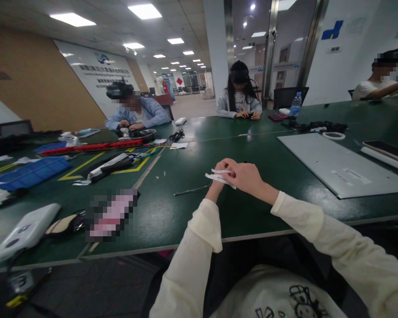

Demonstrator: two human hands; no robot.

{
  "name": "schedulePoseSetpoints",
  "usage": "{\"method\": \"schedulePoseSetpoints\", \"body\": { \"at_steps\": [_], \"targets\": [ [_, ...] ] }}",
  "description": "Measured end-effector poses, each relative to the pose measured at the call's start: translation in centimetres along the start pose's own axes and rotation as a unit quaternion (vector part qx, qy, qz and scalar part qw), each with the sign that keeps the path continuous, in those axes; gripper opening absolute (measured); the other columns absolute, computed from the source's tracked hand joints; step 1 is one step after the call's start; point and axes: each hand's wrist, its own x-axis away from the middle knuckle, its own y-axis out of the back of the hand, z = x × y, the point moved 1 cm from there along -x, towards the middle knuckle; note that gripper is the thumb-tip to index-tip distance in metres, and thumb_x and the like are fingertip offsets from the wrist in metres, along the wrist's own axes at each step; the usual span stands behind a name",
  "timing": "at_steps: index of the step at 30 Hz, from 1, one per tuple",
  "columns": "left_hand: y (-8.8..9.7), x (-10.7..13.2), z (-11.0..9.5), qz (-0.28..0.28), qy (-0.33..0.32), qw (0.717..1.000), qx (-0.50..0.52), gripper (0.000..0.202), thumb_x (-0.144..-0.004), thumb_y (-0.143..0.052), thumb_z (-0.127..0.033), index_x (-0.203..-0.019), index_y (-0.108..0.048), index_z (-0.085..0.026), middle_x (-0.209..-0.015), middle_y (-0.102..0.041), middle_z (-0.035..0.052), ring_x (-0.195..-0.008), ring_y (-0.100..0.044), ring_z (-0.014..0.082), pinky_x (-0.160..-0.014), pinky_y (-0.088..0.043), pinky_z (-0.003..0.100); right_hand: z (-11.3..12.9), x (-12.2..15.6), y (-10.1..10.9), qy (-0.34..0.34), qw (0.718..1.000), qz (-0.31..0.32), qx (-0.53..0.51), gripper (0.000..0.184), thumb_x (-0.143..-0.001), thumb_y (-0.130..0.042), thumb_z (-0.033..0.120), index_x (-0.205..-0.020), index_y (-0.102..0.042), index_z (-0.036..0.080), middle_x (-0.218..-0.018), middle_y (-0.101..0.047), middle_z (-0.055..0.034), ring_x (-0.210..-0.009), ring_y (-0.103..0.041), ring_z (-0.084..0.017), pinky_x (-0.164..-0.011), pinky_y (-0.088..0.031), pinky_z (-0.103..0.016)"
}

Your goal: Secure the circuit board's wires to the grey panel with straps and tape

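Note:
My two hands meet above the dark green table [199, 159], in front of my body. My right hand [252, 179] is closed, with its fingertips pinching thin white strips [218, 178] that look like paper or tape. These strips lie across the back of my left hand [226, 165], near the wrist. The left fingers are curled up against the right hand, and what is inside them is hidden. From beside the left wrist a thin dark cable [192, 191] stretches leftward, low over or on the tabletop; I cannot tell whether a hand holds it.
At left are a blurred pink phone-like item [114, 214], a white device [24, 232], a blue tray [29, 173] and a black-and-white bundle [108, 167]. A grey panel [348, 165] lies right, near a water bottle [296, 105]. Several people sit around the table.

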Motion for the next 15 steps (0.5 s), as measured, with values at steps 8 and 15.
{"method": "schedulePoseSetpoints", "body": {
  "at_steps": [8, 15],
  "targets": [
    [0.0, 0.8, -0.6, 0.088, -0.052, 0.992, -0.077, 0.027, -0.081, -0.060, -0.038, -0.096, -0.065, -0.017, -0.100, -0.064, 0.0074, -0.095, -0.059, 0.0189, -0.088, -0.047, 0.033, -15.5, -1.4, 4.3, -0.193, 0.974, -0.086, 0.082, 0.055, -0.090, -0.043, 0.045, -0.137, -0.043, 0.017, -0.116, -0.060, -0.0156, -0.107, -0.056, -0.030, -0.092, -0.042, -0.043],
    [0.0, 0.9, 0.2, 0.143, -0.094, 0.972, -0.160, 0.039, -0.072, -0.070, -0.035, -0.106, -0.065, -0.018, -0.109, -0.064, 0.0087, -0.104, -0.058, 0.0231, -0.097, -0.042, 0.039, -29.9, 6.9, 3.2, -0.455, 0.864, 0.008, 0.218, 0.056, -0.090, -0.033, 0.051, -0.130, -0.052, 0.016, -0.141, -0.037, -0.0225, -0.132, -0.024, -0.047, -0.095, -0.020, -0.073]
  ]
}}
